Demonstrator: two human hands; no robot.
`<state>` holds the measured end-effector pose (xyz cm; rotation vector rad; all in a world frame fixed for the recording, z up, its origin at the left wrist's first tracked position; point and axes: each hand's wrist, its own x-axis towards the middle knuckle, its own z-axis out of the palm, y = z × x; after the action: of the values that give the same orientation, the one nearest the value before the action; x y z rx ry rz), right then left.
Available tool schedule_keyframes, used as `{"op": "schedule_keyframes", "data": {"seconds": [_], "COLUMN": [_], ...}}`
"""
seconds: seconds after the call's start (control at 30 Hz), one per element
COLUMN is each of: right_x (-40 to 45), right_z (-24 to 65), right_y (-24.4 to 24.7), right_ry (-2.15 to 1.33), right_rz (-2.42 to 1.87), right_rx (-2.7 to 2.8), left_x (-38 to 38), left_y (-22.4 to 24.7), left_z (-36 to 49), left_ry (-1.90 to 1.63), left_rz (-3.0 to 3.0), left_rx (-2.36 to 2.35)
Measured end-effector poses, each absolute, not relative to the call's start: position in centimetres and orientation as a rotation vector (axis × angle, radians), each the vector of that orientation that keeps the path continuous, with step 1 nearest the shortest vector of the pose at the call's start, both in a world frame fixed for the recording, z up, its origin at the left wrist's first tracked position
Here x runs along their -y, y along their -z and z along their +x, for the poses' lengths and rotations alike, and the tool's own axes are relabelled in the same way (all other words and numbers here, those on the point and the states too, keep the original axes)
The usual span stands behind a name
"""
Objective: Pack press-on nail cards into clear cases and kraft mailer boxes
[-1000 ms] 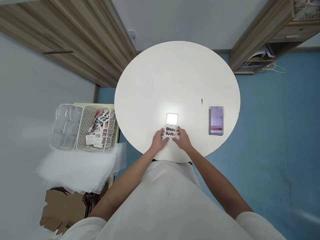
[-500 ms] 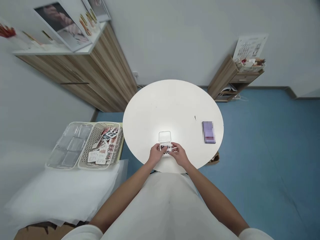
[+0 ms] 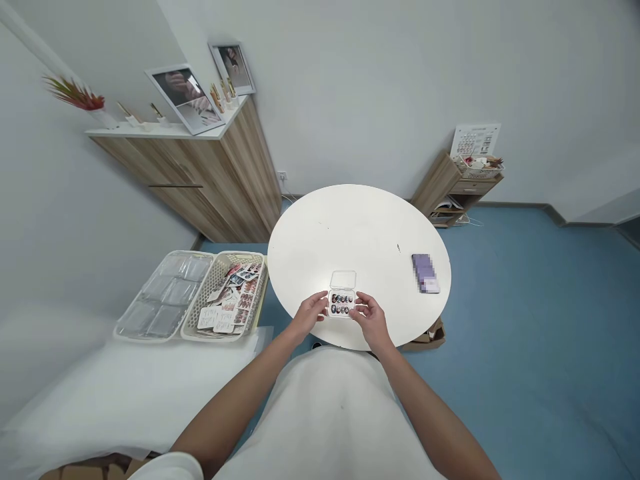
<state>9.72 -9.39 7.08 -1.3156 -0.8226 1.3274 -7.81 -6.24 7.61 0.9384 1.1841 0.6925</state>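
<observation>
A small clear plastic case [image 3: 342, 317] lies near the front edge of the round white table [image 3: 350, 220], its lid [image 3: 343, 279] hinged up and back. Inside sit several dark, patterned false nails [image 3: 341, 304] in two rows. My left hand [image 3: 311, 315] is at the case's left side with fingers apart; the fingertips are beside the edge and no grip shows. My right hand [image 3: 373, 321] has its thumb on the right edge of the case and its fingers round that corner.
To the left stand a perforated basket [image 3: 187, 327] of printed nail cards [image 3: 235, 293] and a tray [image 3: 123, 333] of clear boxes. A purple pack [image 3: 425, 272], partly pixelated, lies on the table's right. A wooden cabinet [image 3: 240, 187] and small shelf [image 3: 435, 183] stand behind.
My left hand has come off the nails and drawn back to the left of the case, uncovering both rows. The camera view has shifted, with more wall showing above.
</observation>
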Motion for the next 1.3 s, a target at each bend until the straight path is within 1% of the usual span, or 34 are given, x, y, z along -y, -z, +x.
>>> {"op": "schedule_keyframes", "data": {"seconds": [0.1, 0.33, 0.6, 0.9, 1.13, 1.3], "right_x": [10.0, 11.3, 10.8, 7.2, 7.4, 8.2], "right_z": [9.0, 7.5, 7.8, 9.9, 10.0, 10.6], "right_y": [-7.1, -6.6, -6.3, -8.2, -9.0, -10.0], "right_ry": [-1.283, -1.255, -1.386, -1.658, -1.617, -1.608], "right_rz": [-1.308, -1.29, -1.258, -1.321, -1.218, -1.185], "right_rx": [0.845, 0.877, 0.905, 1.011, 0.955, 0.918], "left_x": [6.9, 7.4, 7.2, 7.0, 7.3, 7.1], "left_y": [-7.4, -6.9, -7.1, -7.1, -6.6, -7.1], "left_z": [-8.9, -9.4, -11.3, -11.3, -10.4, -9.7], "left_ry": [-0.663, -0.734, -0.633, -0.603, -0.641, -0.627], "left_rz": [0.963, 1.048, 0.985, 0.965, 0.833, 0.754], "left_rx": [-1.163, -1.068, -0.944, -0.913, -0.907, -0.834]}}
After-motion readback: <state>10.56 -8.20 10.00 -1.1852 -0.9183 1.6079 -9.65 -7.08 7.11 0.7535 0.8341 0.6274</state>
